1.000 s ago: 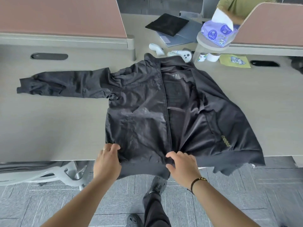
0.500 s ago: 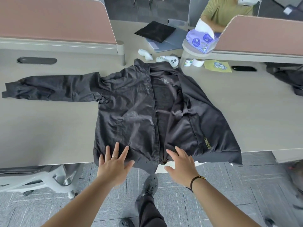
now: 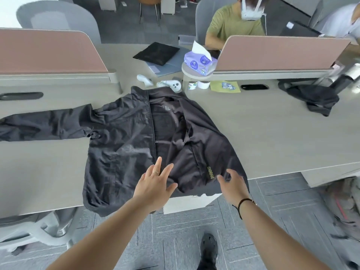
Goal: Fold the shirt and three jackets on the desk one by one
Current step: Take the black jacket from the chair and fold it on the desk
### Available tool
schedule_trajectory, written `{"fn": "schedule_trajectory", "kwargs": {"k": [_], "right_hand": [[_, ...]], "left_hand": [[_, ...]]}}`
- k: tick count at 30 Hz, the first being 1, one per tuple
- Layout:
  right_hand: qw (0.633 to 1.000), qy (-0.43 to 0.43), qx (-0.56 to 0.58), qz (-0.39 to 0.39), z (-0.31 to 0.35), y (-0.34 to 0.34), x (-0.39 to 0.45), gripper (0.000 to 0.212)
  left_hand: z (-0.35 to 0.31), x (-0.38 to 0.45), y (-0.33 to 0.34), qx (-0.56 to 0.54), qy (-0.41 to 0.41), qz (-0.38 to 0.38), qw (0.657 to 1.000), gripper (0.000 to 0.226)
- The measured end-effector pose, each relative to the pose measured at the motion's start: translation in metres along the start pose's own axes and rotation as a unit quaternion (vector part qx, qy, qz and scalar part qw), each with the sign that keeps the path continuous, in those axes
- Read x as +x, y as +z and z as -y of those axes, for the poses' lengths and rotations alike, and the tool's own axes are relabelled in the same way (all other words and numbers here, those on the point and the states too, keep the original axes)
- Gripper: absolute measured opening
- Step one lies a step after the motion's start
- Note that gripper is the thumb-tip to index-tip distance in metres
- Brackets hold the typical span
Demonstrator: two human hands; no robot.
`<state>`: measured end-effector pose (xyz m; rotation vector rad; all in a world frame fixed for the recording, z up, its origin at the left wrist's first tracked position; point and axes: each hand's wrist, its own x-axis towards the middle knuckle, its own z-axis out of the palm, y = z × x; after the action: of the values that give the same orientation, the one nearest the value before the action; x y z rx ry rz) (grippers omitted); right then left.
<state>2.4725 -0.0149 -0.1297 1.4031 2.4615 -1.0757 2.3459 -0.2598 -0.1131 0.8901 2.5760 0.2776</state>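
A dark jacket [image 3: 136, 141] lies front-up and unzipped on the counter [image 3: 272, 137], collar at the far side, hem hanging over the near edge, its long axis running away from the person while one sleeve [image 3: 41, 125] stretches out flat to the left. The left hand [image 3: 153, 184], its grip wide with fingers spread, hovers at the hem near the zip, and the right hand [image 3: 233, 185], fingers loosely bent and holding nothing, is at the hem's right corner beside a gold logo [image 3: 210, 171]. A second dark garment [image 3: 313, 99] lies crumpled well apart at the far right.
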Motion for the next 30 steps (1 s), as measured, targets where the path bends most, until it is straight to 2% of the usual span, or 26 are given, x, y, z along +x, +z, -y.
{"fn": "schedule_trajectory", "kwargs": {"k": [3,7,10,16,18,21,24,26,27,29,30], "right_hand": [[0.999,0.015,0.003,-0.035,-0.016,-0.017,0.028,0.057],[0.997,-0.019,-0.026,-0.063,-0.046,-0.037,0.066,0.056],[1.0,0.002,-0.026,-0.016,-0.075,-0.054,0.088,0.053],[0.978,0.114,0.128,0.119,-0.113,-0.057,0.113,0.044],[0.97,0.093,0.176,0.141,-0.115,-0.054,0.117,0.036],[0.958,0.049,0.234,0.159,-0.106,-0.058,0.118,0.013],[0.953,0.017,0.26,0.154,-0.087,-0.07,0.117,0.015],[0.948,-0.005,0.297,0.113,-0.069,-0.074,0.113,0.016],[0.951,-0.038,0.301,0.062,-0.058,-0.075,0.107,0.022],[0.96,-0.16,0.225,-0.051,-0.033,-0.072,0.089,0.016],[0.956,-0.238,0.157,-0.065,-0.018,-0.067,0.079,0.019]], "left_hand": [[-0.015,0.016,0.003,0.017,-0.025,0.001,1.0,0.068],[-0.057,0.048,0.016,0.038,-0.047,0.008,0.998,0.069],[-0.105,0.067,0.035,0.039,-0.04,0.022,0.998,0.07],[-0.19,0.101,0.067,0.045,-0.018,0.057,0.997,0.072],[-0.206,0.108,0.072,0.046,-0.017,0.059,0.997,0.073],[-0.222,0.113,0.074,0.041,-0.026,0.05,0.998,0.074],[-0.227,0.113,0.068,0.029,-0.042,0.037,0.998,0.075],[-0.225,0.11,0.061,0.005,-0.064,0.005,0.998,0.072],[-0.222,0.107,0.057,-0.017,-0.084,-0.022,0.996,0.07],[-0.209,0.102,0.046,-0.072,-0.144,-0.088,0.983,0.064],[-0.198,0.1,0.039,-0.098,-0.182,-0.121,0.971,0.06]]}}
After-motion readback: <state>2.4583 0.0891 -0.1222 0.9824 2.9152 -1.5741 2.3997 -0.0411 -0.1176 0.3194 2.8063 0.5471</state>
